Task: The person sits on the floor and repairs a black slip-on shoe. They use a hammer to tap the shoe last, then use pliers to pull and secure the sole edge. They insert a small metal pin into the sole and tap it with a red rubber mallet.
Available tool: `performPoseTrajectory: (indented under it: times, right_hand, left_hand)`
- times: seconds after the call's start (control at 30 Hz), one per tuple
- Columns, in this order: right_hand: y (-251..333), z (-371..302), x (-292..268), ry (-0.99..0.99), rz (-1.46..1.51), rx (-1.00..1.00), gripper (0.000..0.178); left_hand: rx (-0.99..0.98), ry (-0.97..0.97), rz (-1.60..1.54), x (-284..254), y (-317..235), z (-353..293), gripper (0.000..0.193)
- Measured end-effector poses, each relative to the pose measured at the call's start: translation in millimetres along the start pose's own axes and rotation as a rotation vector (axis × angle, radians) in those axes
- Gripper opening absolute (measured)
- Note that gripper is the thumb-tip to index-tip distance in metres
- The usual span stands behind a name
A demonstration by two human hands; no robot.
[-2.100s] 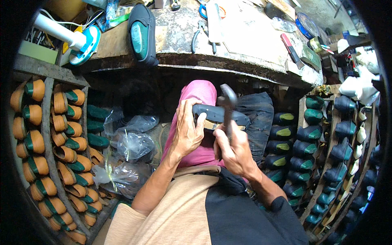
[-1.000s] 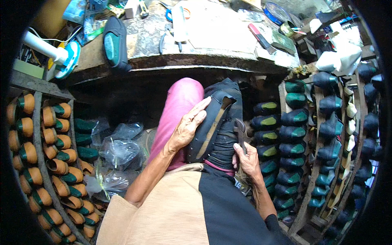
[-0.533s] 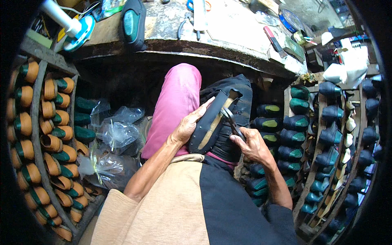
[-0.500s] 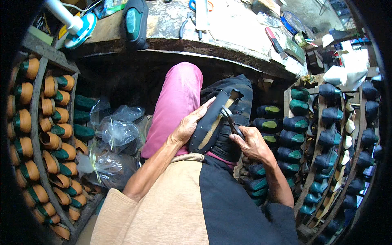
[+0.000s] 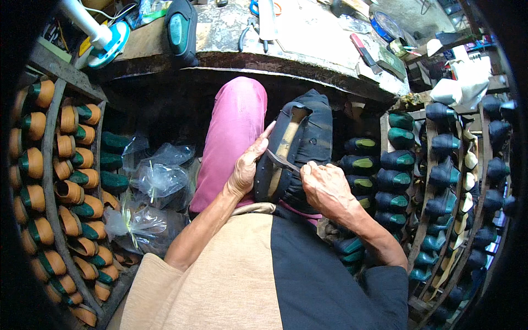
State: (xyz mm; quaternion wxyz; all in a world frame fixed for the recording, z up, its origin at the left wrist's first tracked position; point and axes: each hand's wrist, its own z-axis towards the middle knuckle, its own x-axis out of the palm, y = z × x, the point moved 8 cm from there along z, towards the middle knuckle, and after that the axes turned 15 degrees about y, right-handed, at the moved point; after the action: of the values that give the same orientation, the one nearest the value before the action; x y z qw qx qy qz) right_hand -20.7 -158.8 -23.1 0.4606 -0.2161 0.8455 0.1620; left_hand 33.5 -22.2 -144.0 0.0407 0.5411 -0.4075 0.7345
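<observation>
A dark shoe upper on a last lies bottom up across my lap, over the black trouser leg. Its pale insole strip shows between the turned-in dark edges. Along the shoe's left side, my left hand is wrapped, steadying it, fingers pointing away from me. My right hand is closed round the handles of metal pincers. The curved head of the pincers crosses the shoe's bottom and meets its left edge, close to my left fingers. Whether the jaws bite the material is too small to tell.
A workbench ahead carries a dark shoe, pliers and a red-handled knife. Racks of tan-and-green shoes stand left, beside tied plastic bags. Racks of dark shoes stand right.
The pincers have gone from the shoe's right edge to its left edge, and my right hand has turned over. The shoe has rolled, baring more of the pale strip.
</observation>
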Motion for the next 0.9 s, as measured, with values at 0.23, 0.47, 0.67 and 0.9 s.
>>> performPoseTrajectory:
  times: [0.23, 0.47, 0.67, 0.9]
  right_hand:
    - [-16, 22, 37, -0.051, 0.215, 0.025, 0.034]
    - [-31, 12, 33, 0.04, 0.209, 0.018, 0.032]
    - [3, -13, 17, -0.106, 0.15, -0.141, 0.023]
    - [-23, 24, 39, -0.076, 0.446, -0.015, 0.038]
  left_hand:
    - [-0.062, -0.169, -0.026, -34, 30, 2, 0.059]
    - [-0.03, -0.142, 0.207, -25, 26, 8, 0.061]
    - [-0.009, -0.192, -0.006, -7, 10, -18, 0.062]
    - [-0.056, -0.311, -0.05, -45, 34, -1, 0.06]
